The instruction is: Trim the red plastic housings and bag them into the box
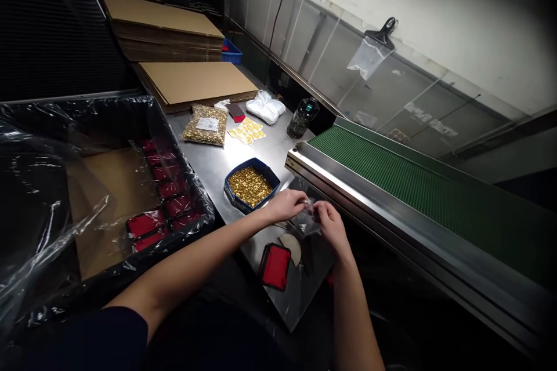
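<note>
My left hand (288, 205) and my right hand (329, 220) meet over the metal table, each with its fingers pinched on a small clear plastic bag (307, 221). What the bag holds, if anything, I cannot make out. Close to my left hand stands a blue container (230, 197) full of small gold-coloured metal parts (250, 185). Below the bag lies a red and black flat piece (275, 266), beside a pale rounded disc (290, 248) that is partly covered.
A green conveyor belt (391, 171) runs along the right. At left, a plastic-lined box (148, 107) holds several red and black pieces. Further back are cardboard sheets (195, 78), a bag of gold parts (205, 125), yellow stickers (247, 131), a white bundle (265, 107) and a dark clear bottle (301, 119).
</note>
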Tool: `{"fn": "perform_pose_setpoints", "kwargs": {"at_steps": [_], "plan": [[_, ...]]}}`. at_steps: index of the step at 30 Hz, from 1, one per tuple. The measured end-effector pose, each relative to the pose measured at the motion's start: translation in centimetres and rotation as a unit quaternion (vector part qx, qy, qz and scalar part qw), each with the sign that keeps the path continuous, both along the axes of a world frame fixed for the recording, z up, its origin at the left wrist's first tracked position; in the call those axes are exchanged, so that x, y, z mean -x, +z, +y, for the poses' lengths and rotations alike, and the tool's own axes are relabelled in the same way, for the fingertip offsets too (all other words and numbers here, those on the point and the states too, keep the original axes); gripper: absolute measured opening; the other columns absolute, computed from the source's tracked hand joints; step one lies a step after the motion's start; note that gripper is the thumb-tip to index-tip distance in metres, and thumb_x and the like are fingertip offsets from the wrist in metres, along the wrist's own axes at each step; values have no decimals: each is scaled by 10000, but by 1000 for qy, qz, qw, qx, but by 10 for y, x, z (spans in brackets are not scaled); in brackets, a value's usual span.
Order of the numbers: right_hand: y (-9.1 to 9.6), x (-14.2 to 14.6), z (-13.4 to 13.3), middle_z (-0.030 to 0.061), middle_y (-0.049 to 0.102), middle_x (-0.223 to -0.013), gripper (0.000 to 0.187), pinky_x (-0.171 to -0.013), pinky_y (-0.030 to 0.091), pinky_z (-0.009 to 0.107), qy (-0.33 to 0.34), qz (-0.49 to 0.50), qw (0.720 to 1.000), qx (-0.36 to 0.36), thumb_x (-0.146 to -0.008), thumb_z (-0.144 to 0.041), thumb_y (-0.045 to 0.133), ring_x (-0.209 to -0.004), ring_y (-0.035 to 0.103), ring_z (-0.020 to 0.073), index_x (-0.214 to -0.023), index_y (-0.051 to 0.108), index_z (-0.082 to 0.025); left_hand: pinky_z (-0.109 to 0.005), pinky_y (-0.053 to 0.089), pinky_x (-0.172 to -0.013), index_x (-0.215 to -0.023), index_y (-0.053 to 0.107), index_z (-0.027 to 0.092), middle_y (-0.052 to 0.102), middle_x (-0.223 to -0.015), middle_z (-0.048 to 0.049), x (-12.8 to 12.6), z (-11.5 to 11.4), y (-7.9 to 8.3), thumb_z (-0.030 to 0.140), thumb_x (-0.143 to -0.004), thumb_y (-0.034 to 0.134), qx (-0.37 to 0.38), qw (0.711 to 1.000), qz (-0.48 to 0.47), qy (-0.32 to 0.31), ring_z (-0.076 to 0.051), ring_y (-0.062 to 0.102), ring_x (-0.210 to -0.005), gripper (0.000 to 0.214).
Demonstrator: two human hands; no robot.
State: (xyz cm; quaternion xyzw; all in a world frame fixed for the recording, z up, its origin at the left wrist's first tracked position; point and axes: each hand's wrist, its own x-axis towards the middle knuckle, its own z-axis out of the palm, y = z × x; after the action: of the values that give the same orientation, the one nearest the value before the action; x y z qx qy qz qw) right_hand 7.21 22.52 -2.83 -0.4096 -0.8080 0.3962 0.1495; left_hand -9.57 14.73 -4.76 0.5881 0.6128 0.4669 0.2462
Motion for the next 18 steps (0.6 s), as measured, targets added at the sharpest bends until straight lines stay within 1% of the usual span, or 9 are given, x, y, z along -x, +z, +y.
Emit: {"fn": "perform_pose_setpoints", "kwargs": {"at_steps": [3,5,7,9,10,12,13,15,18], "plan": [[0,-12,-15,81,719,-1082,414,-860,553,380,-38,9,999,5,-947,-507,587,-979,694,222,-1196,623,-179,-391,545,-824,-899,675,142,689,-838,-21,0,5,-1,318,-928,666,24,999,17,22,-186,660,-804,179],[-1,-18,-25,82,745,-1010,371,-853,545,385,-65,6,998,8,-871,-498,660,-954,705,258,-1102,685,-209,-382,540,-811,-838,668,147,677,-796,-13,1,5,-2,350,-897,704,38,999,26,30,-185,653,-781,215],[-3,-24,-32,90,761,-937,318,-831,544,388,-91,9,996,21,-869,-499,630,-922,716,285,-996,730,-225,-360,532,-801,-811,675,163,672,-764,-10,2,3,-1,315,-846,748,45,998,28,35,-192,652,-772,172],[-5,-30,-37,97,770,-895,338,-785,558,376,-101,26,993,56,-878,-510,596,-873,731,285,-969,743,-219,-340,522,-818,-931,696,190,699,-876,-30,1,-5,2,248,-798,772,40,998,24,45,-210,663,-844,164],[-7,-32,-39,98,772,-873,355,-753,566,365,-100,37,991,80,-870,-518,601,-835,737,278,-977,741,-210,-339,515,-847,-1043,685,207,703,-996,-48,-2,-12,5,221,-796,763,35,998,19,55,-224,663,-921,260],[-12,-35,-45,96,765,-812,391,-683,571,341,-98,62,985,124,-846,-542,631,-745,735,256,-967,722,-181,-352,496,-908,-1228,606,220,648,-1214,-86,-12,-31,8,216,-844,704,28,997,5,78,-249,635,-1070,397],[-16,-35,-48,88,754,-772,402,-645,564,324,-98,74,982,141,-833,-555,648,-699,725,240,-940,704,-172,-356,493,-913,-1241,590,211,633,-1237,-98,-19,-41,9,237,-886,657,30,996,-5,87,-253,627,-1094,363],[-24,-32,-55,46,710,-678,404,-573,526,282,-96,90,978,164,-802,-570,689,-605,678,192,-856,655,-171,-314,518,-804,-1119,634,196,683,-1077,-75,-34,-61,6,317,-937,603,49,995,-34,79,-225,669,-952,221],[-38,-26,-66,-38,593,-569,407,-502,440,226,-79,92,976,183,-772,-551,734,-497,563,114,-735,565,-183,-233,493,-602,-951,669,195,708,-843,-7,-46,-77,-5,359,-933,595,91,992,-80,44,-155,665,-685,180]]}}
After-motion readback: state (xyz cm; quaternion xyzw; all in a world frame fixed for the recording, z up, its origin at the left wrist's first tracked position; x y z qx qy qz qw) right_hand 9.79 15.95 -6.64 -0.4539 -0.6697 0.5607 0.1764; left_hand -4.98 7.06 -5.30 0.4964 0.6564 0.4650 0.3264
